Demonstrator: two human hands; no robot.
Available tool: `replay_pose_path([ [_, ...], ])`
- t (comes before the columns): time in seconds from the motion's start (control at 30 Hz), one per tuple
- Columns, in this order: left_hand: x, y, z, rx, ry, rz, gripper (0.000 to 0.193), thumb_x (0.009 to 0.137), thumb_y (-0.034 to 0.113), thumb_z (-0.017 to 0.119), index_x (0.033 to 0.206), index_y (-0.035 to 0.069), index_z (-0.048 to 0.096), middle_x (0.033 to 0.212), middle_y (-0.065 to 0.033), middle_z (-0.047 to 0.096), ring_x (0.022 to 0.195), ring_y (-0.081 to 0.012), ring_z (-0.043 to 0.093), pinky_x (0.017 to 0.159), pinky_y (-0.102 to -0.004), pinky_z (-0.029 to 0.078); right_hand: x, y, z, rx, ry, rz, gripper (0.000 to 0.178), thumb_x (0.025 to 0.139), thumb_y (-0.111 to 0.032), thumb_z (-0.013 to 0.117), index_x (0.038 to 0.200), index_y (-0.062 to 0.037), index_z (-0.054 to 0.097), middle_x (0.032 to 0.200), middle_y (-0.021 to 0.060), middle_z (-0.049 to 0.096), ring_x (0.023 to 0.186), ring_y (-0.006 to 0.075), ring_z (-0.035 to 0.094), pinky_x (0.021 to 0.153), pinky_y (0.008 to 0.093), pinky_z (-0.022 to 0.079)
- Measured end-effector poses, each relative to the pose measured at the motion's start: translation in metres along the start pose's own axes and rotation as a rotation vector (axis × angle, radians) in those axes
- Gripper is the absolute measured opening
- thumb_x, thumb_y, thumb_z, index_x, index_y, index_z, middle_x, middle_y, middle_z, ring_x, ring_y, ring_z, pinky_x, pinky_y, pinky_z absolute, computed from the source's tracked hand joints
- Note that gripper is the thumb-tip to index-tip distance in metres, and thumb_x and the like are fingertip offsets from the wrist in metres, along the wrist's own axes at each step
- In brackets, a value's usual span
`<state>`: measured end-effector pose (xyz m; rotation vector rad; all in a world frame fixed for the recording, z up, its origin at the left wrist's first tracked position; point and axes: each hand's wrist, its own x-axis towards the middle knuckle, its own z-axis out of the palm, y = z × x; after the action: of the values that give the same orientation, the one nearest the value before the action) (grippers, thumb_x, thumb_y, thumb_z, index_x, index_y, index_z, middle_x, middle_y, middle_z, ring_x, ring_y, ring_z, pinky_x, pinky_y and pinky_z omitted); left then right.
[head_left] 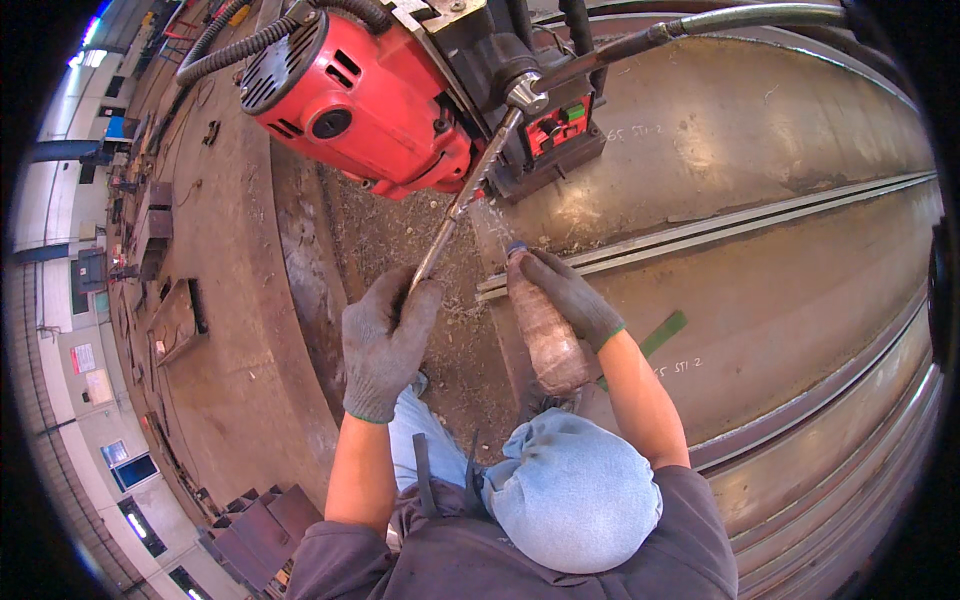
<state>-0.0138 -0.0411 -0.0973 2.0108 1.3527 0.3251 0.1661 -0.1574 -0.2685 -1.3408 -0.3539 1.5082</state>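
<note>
My left hand [388, 345], in a grey work glove, is closed around the lower end of a metal feed lever [465, 195]. That lever runs up to the hub of a magnetic drill [365, 105] with a red motor housing. In my right hand [575, 300], also gloved, is a plastic bottle [543, 325] with a blue cap, its body cloudy and stained brownish. The cap end points up toward the drill. Thin pale streaks show between the cap and the drill's underside, perhaps liquid. The drill's cutting tip is hidden behind the motor and lever.
Long steel beams [720, 270] lie side by side on the right, chalk-marked, and the drill's base sits on one. A green strip [664, 334] lies there. A second lever [690, 25] juts to the upper right. Metal shavings litter the ground; steel pieces [265, 535] stand lower left.
</note>
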Motion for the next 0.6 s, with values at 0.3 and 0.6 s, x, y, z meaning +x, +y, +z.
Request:
replay_pose_path([
  [0.3, 0.0, -0.007, -0.001, -0.01, -0.009, -0.014, 0.044, 0.09, 0.036, 0.068, 0.113, -0.002, 0.07, 0.085, -0.02, 0.071, 0.078, -0.0244, 0.07, 0.075, -0.0367, 0.053, -0.005, 0.016, -0.001, -0.213, 0.077, -0.177, 0.089, 0.087, -0.045, 0.076, 0.15, 0.0052, 0.038, 0.145, 0.0222, 0.053, 0.136, 0.0298, 0.049, 0.113, 0.0384, 0.039],
  [0.6, 0.009, -0.002, -0.011, -0.299, -0.29, -0.246, 0.036, 0.093, 0.031, 0.066, 0.111, 0.0, 0.071, 0.074, -0.002, 0.062, 0.062, -0.0092, 0.056, 0.056, -0.0284, 0.044, -0.054, 0.011, -0.056, -0.358, 0.59, -0.54, 0.09, 0.076, -0.023, 0.085, 0.15, -0.0015, 0.039, 0.135, 0.0181, 0.06, 0.123, 0.0289, 0.06, 0.102, 0.0403, 0.049],
])
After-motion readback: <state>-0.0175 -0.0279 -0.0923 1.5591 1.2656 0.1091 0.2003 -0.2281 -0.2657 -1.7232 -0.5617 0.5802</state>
